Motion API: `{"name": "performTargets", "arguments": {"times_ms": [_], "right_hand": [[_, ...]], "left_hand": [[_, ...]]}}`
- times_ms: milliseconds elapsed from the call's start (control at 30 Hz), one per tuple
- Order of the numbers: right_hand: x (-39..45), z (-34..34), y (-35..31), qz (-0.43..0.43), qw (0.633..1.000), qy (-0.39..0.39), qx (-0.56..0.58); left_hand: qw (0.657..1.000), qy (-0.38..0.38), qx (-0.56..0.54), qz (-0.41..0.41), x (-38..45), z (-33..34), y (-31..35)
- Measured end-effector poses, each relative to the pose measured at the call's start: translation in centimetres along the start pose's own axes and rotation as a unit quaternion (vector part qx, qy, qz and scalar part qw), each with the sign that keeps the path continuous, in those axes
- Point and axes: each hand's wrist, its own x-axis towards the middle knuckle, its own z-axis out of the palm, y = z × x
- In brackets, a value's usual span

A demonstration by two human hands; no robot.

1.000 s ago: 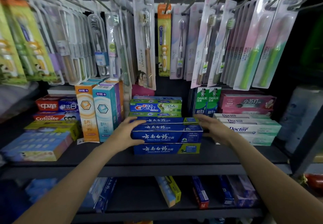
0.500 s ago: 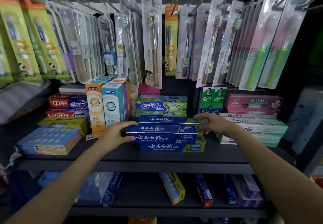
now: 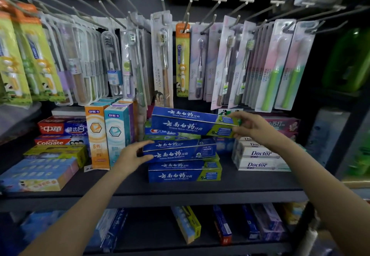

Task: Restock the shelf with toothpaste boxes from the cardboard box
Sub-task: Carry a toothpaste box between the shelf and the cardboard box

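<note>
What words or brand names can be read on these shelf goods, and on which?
"Colgate": red box, left stack.
"Doctor": white boxes, right.
"中華": red and blue box.
"云南白药": blue boxes, centre stack, and the lifted box.
"舒客+": upright boxes.
Toothbrush cards: too small to read.

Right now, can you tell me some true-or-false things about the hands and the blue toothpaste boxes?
1. The right hand holds a long blue cardboard toothpaste box up off the stack. True.
2. The left hand is down on the lower shelf. False: it grips the top blue box of the stack on the dark shelf.
3. Packaged toothbrushes hang on hooks above. True.
4. The white Doctor boxes sit left of the stack. False: they sit on its right.
</note>
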Motion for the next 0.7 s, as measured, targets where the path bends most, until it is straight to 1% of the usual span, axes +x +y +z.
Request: {"name": "performTargets", "arguments": {"times_ms": [67, 133, 267, 333, 433, 567, 633, 700], "right_hand": [[-0.6, -0.3, 0.8, 0.014, 0.998, 0.006, 0.059], [-1.0, -0.6, 1.9, 0.035, 0.996, 0.014, 0.082], [-1.5, -0.5, 4.0, 0.077, 0.993, 0.015, 0.091], [-1.5, -0.2, 4.5, 0.086, 0.992, 0.004, 0.088], [-1.4, 0.8, 4.5, 0.106, 0.992, -0.036, 0.066], [-0.7, 3.1, 4.2, 0.116, 0.986, -0.117, -0.008], [-0.5, 4.2, 4.2, 0.131, 0.983, -0.127, -0.013], [-0.3, 4.9, 4.5, 0.146, 0.981, -0.127, -0.011]], "left_hand": [[1.000, -0.010, 0.009, -0.005, 0.8, 1.0, 0.2], [0.999, -0.018, 0.022, -0.019, 1.4, 1.7, 0.3], [0.998, 0.010, 0.026, -0.059, 2.1, 2.4, 0.3], [0.996, 0.038, 0.007, -0.075, 1.9, 2.7, 0.1], [0.987, 0.087, -0.095, -0.092, 0.5, 3.2, -0.6], [0.955, 0.076, -0.253, -0.132, -0.8, 3.8, -1.2], [0.942, 0.073, -0.292, -0.151, -0.8, 3.9, -1.1], [0.937, 0.075, -0.306, -0.151, -0.7, 4.0, -0.6]]}}
